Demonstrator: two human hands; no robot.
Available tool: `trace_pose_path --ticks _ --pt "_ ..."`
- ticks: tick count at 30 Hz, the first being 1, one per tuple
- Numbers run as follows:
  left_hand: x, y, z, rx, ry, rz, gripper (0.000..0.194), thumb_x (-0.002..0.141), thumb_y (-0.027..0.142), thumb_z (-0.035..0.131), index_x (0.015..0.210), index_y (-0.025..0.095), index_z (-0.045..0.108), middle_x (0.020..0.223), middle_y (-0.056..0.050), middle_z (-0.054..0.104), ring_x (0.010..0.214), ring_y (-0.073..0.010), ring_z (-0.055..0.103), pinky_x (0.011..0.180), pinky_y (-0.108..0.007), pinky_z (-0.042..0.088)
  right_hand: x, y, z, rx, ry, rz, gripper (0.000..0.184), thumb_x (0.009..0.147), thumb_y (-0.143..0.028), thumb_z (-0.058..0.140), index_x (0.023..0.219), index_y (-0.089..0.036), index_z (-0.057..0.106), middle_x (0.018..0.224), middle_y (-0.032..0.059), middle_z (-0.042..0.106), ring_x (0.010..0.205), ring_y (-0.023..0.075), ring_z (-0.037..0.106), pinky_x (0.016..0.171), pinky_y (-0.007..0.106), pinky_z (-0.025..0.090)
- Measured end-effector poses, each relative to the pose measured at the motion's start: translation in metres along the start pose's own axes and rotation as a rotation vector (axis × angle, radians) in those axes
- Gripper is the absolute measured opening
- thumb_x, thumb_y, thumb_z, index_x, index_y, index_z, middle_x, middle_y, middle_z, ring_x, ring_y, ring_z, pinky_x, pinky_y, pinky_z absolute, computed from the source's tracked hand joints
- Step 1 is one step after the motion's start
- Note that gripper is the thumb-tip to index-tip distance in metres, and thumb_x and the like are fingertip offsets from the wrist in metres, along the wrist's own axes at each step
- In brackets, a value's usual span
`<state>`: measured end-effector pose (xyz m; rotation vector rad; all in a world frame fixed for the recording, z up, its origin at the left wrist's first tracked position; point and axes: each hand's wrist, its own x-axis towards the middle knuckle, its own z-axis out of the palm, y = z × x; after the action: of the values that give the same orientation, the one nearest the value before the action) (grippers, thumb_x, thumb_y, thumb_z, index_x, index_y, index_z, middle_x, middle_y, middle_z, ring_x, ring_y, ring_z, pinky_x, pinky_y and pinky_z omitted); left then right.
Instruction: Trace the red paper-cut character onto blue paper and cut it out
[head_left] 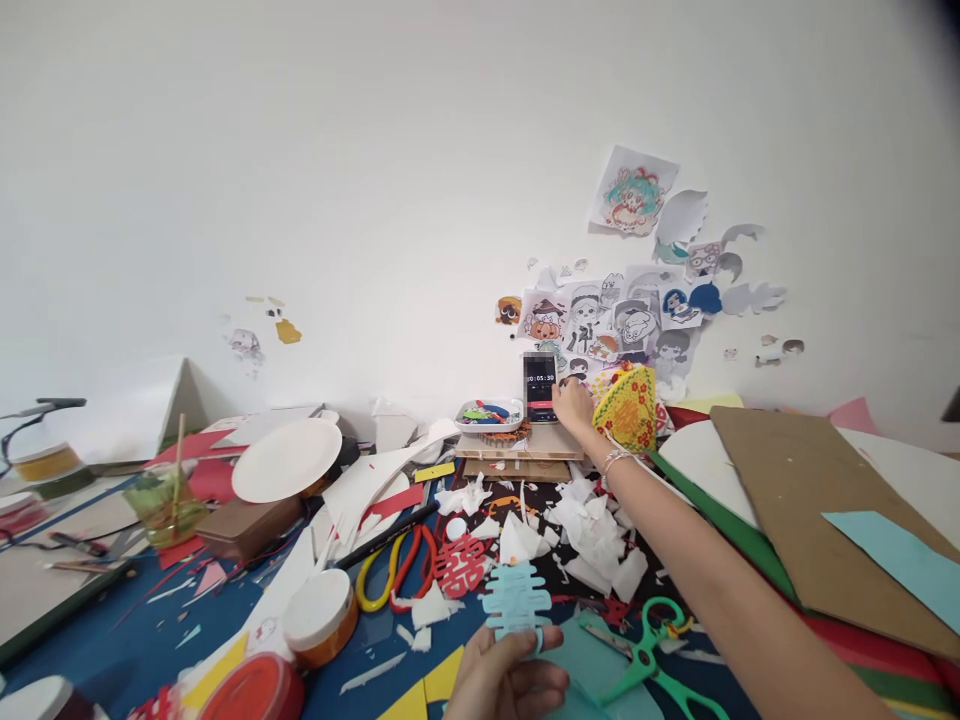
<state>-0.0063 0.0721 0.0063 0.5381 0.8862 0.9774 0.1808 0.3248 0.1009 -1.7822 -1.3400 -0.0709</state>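
Note:
My left hand (510,675), at the bottom middle, pinches a light blue paper cutout (517,600) with a symmetrical openwork pattern between thumb and fingers. Farther off, my right hand (574,404) reaches to the right side of an upright phone (540,385) showing a running-time display. Its fingers are curled, with one digit at the screen's edge, and no object shows inside them. A red paper cutout (460,565) of similar pattern lies beyond my left hand. Green-handled scissors (645,660) rest on light blue paper (611,665), to the right of that hand.
Red-and-yellow-handled scissors (396,570) and white paper scraps (592,535) litter the blue table. Paint jars (319,615) stand at left, near a white plate (287,460). Brown cardboard (810,530) lies under my right arm's far side. Behind the phone is a wall with drawings (589,310).

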Motion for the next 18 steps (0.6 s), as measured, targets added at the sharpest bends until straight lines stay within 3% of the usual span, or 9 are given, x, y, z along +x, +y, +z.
trace_pose_path --ticks 5,10,12,14,18 --pt "-0.009 -0.001 0.007 0.096 -0.109 0.091 0.029 0.063 0.021 0.073 0.080 0.013 0.051 0.082 -0.007 0.070 0.056 -0.0138 0.065 0.052 -0.021 0.051 -0.054 -0.013 -0.048 0.148 -0.087 -0.198 0.028 0.090 -0.032 0.050 0.112 -0.014 0.053 0.109 0.0075 0.058 0.097 0.0203 0.057 0.084 0.042 0.048" --pt "-0.018 -0.004 0.010 0.220 -0.235 0.158 0.026 0.068 0.024 0.068 0.085 0.012 0.052 0.085 -0.009 0.070 0.057 -0.0127 0.065 0.056 -0.021 0.052 -0.161 -0.003 -0.114 0.303 -0.420 -0.374 0.024 0.088 -0.033 0.047 0.106 -0.019 0.052 0.085 0.0017 0.060 0.079 0.0152 0.058 0.073 0.028 0.048" --pt "-0.021 -0.006 0.012 0.280 -0.307 0.165 0.027 0.069 0.026 0.068 0.086 0.011 0.053 0.084 -0.010 0.070 0.057 -0.0139 0.066 0.058 -0.023 0.053 -0.204 0.010 -0.139 0.354 -0.555 -0.372 0.029 0.090 -0.038 0.042 0.110 -0.020 0.049 0.086 0.0022 0.060 0.076 0.0147 0.059 0.070 0.028 0.048" --pt "-0.024 -0.008 0.014 0.340 -0.384 0.158 0.031 0.069 0.028 0.070 0.090 0.011 0.054 0.082 -0.009 0.070 0.058 -0.0151 0.066 0.062 -0.026 0.054 -0.237 0.026 -0.156 0.460 -0.684 -0.300 0.037 0.086 -0.038 0.048 0.118 -0.020 0.042 0.098 0.0057 0.059 0.084 0.0167 0.058 0.078 0.031 0.046" --pt "-0.025 -0.013 0.024 0.449 -0.506 0.132 0.036 0.067 0.032 0.073 0.090 0.012 0.056 0.077 -0.008 0.070 0.058 -0.0169 0.066 0.060 -0.027 0.053 -0.270 0.054 -0.165 0.527 -0.642 -0.161 0.036 0.083 -0.029 0.050 0.117 -0.022 0.040 0.096 0.0044 0.057 0.087 0.0176 0.057 0.080 0.032 0.045"
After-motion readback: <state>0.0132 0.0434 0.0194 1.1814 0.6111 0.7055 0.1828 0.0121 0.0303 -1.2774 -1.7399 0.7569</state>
